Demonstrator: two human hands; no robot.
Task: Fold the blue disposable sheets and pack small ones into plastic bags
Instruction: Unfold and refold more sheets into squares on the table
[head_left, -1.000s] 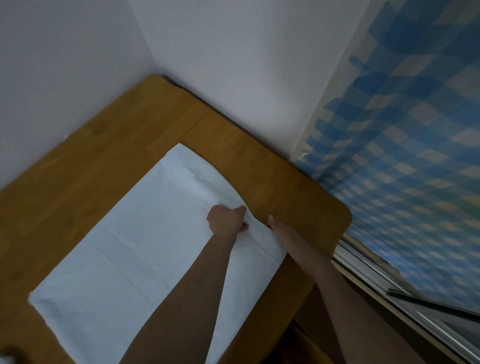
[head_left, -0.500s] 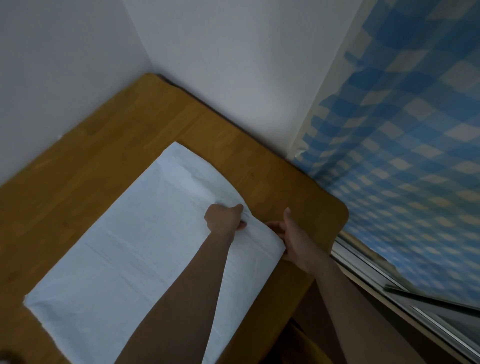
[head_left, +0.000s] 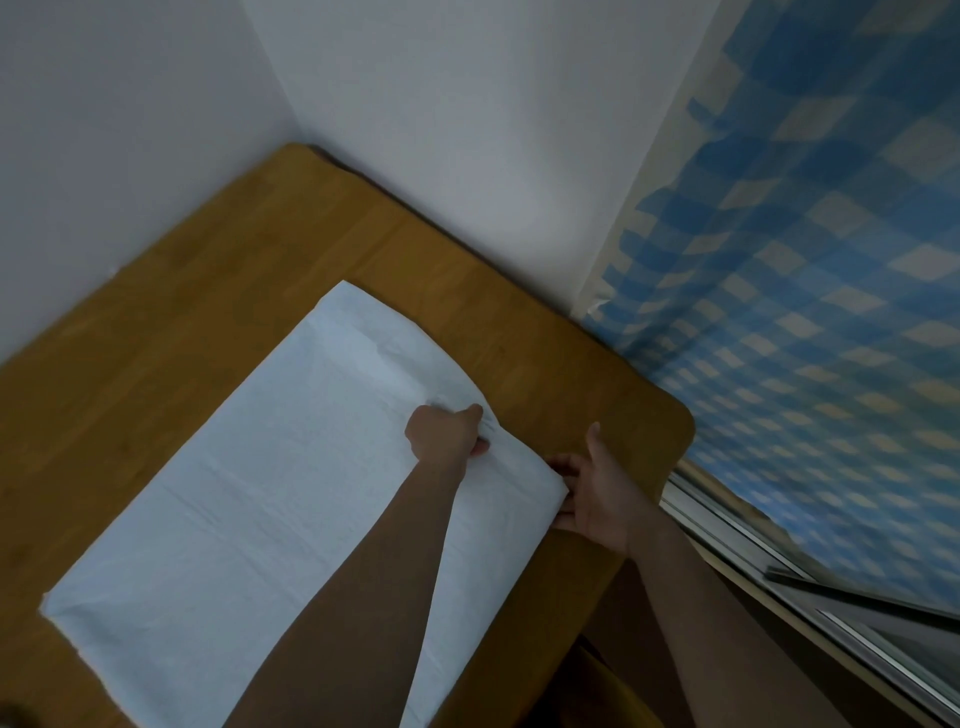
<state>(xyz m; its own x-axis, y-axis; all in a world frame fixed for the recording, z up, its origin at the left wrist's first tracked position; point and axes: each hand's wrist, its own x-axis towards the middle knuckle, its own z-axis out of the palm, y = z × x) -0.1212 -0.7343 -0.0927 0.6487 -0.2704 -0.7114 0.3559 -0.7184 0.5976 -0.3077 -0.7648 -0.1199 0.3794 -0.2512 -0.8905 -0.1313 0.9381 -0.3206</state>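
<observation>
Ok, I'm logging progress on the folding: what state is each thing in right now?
blue sheet: spread on the wooden table, far edge lifted.
left hand: closed on the sheet's far edge.
right hand: at the sheet's right corner, grip unclear.
checked curtain: hanging.

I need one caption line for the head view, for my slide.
Both hands, left and right, grip the right edge of a pale blue sheet on a wooden table.

A home room corner, wooden table (head_left: 218, 291) against plain white walls (head_left: 467, 130), blue checked curtain (head_left: 810, 291) by window.
</observation>
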